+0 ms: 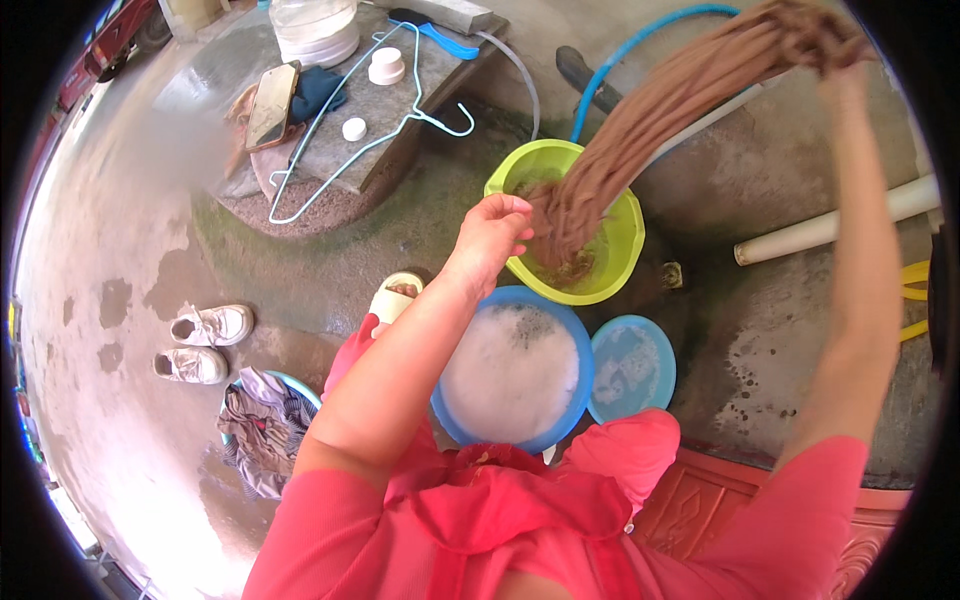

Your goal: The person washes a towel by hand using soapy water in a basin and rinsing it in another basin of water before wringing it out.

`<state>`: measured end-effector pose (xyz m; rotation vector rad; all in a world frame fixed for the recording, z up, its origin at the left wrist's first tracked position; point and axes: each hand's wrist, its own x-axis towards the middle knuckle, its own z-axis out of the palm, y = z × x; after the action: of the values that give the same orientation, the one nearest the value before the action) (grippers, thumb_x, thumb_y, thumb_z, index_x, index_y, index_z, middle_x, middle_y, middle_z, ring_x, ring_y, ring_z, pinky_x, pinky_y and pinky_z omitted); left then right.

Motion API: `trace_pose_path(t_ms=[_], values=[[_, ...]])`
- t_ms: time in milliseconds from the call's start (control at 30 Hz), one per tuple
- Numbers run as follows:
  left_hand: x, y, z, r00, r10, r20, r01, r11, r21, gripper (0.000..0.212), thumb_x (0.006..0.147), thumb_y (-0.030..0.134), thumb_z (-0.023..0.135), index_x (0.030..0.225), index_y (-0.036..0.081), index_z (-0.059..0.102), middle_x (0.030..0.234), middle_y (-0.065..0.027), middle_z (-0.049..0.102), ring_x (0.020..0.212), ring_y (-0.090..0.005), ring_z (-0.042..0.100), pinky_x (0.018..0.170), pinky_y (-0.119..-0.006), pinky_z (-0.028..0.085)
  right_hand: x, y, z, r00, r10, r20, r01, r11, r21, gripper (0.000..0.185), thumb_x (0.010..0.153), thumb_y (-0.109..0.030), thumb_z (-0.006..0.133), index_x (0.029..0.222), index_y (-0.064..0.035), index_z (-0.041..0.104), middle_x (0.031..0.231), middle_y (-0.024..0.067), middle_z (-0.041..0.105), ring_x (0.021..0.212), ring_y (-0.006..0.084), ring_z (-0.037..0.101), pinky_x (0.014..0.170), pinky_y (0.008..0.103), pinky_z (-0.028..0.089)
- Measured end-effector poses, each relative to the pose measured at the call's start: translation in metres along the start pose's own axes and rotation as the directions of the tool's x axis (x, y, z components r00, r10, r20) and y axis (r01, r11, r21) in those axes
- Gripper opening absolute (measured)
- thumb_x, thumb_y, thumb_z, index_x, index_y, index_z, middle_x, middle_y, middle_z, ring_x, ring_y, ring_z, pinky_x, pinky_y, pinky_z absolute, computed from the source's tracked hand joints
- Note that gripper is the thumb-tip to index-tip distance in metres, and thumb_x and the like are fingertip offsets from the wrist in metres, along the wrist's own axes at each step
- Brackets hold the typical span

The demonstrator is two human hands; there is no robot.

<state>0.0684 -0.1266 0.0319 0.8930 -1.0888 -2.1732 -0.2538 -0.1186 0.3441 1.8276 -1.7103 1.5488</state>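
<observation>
My right hand is raised at the upper right, gripping the bunched top of a long, wet brown cloth. The cloth stretches down to the left. Its lower end hangs into a yellow-green plastic basin that holds water. At the basin's left rim is my left hand, its fingers curled close beside the cloth; whether they pinch it cannot be told. Just below, between my knees, a blue basin is full of white suds. A smaller blue basin with soapy water touches its right side.
A stone slab bears a light-blue wire hanger, a blue-handled brush, white caps and a phone. White shoes and a basin of laundry lie left. A blue hose and white pipe are right.
</observation>
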Motion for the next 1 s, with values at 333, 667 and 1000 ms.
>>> trace_pose_path(t_ms=[333, 667, 1000], values=[[-0.001, -0.002, 0.013, 0.997, -0.059, 0.048, 0.053, 0.991, 0.122, 0.012, 0.08, 0.007, 0.052, 0.093, 0.007, 0.053, 0.093, -0.0021, 0.056, 0.086, -0.0128, 0.053, 0.074, -0.026, 0.042, -0.422, 0.282, 0.179, 0.567, 0.76, 0.317, -0.693, 0.648, -0.314, 0.027, 0.07, 0.0, 0.055, 0.097, -0.0009, 0.057, 0.073, 0.011, 0.06, 0.064, 0.0229, 0.059, 0.053, 0.0329, 0.046], [-0.004, -0.014, 0.014, 0.985, -0.073, 0.159, 0.047, 0.986, 0.159, 0.015, 0.082, 0.001, 0.051, 0.096, 0.003, 0.055, 0.096, -0.0041, 0.057, 0.088, -0.0123, 0.054, 0.077, -0.024, 0.042, -0.489, 0.241, 0.236, 0.077, 0.752, 0.655, -0.325, 0.64, -0.696, 0.067, 0.074, -0.036, 0.058, 0.133, -0.0173, 0.03, 0.135, 0.0209, 0.026, 0.121, 0.0362, 0.031, 0.096, 0.0432, 0.033], [-0.001, -0.015, 0.029, 0.982, -0.157, 0.109, 0.143, 0.981, 0.129, 0.014, 0.083, 0.001, 0.051, 0.096, 0.002, 0.054, 0.095, -0.0048, 0.058, 0.088, -0.0131, 0.054, 0.076, -0.025, 0.042, -0.528, 0.261, 0.261, 0.384, 0.903, 0.19, -0.54, 0.387, -0.748, 0.047, 0.072, -0.025, 0.058, 0.113, -0.0021, 0.053, 0.125, 0.0203, 0.041, 0.109, 0.034, 0.045, 0.093, 0.0377, 0.036]])
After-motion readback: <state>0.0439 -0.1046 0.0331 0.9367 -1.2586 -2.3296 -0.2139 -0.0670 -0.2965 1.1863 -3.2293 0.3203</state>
